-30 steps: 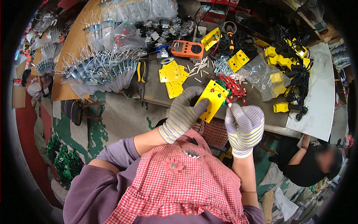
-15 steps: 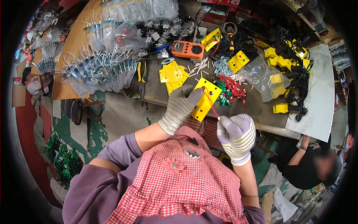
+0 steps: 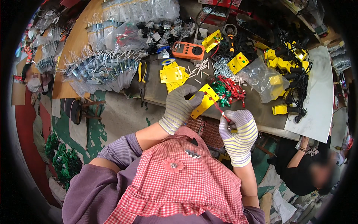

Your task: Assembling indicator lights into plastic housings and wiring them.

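The left hand [image 3: 179, 109], slanting in from the near left of a yellow plate [image 3: 201, 107], gripped the plate's edge, thumb across its face. The right hand [image 3: 239, 130], fingers curled, was right of the plate, pinching a red wire [image 3: 217, 106] that ran to it. Just beyond the plate lay red wires [image 3: 236, 86]; farther beyond it, an orange multimeter [image 3: 191, 52].

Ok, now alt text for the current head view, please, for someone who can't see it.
A gloved left hand grips a yellow plate while the gloved right hand pinches a red wire running from it. On the bench beyond lie red and green wires, an orange meter and pliers.
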Action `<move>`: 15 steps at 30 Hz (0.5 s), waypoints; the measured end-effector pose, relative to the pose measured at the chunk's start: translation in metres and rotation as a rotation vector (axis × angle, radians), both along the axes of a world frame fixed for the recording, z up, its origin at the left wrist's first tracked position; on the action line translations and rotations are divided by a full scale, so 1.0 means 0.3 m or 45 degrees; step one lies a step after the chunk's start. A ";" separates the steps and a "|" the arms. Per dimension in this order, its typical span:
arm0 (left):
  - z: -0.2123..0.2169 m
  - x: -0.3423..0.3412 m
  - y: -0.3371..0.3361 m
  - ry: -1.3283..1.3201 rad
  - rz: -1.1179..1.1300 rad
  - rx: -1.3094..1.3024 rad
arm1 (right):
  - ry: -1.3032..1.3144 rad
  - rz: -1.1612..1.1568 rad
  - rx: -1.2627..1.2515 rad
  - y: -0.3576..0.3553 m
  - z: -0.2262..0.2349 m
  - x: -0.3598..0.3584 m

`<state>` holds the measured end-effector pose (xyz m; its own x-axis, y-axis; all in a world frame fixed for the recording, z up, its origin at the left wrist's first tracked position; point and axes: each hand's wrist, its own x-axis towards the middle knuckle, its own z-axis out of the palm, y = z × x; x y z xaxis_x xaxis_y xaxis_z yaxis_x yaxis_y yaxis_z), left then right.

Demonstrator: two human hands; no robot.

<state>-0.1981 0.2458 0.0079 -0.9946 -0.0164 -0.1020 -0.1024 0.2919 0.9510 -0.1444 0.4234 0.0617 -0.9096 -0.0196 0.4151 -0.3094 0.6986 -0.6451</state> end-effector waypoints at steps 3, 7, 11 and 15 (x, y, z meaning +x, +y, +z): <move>-0.019 0.001 -0.001 0.050 -0.002 -0.063 | -0.094 -0.051 0.061 -0.004 0.015 -0.005; -0.017 0.017 0.001 0.015 -0.075 0.041 | -0.098 -0.012 0.061 -0.019 0.002 -0.025; 0.001 0.041 0.019 0.060 -0.147 0.102 | -0.080 0.002 0.067 -0.056 -0.021 -0.056; 0.036 0.052 0.021 0.031 -0.202 0.041 | 0.135 0.043 0.134 -0.054 -0.097 -0.091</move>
<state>-0.1826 0.2520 0.0187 -0.9866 0.1442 -0.0757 -0.0340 0.2721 0.9617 -0.1717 0.4071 0.0325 -0.8589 -0.0980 0.5026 -0.3963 0.7489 -0.5312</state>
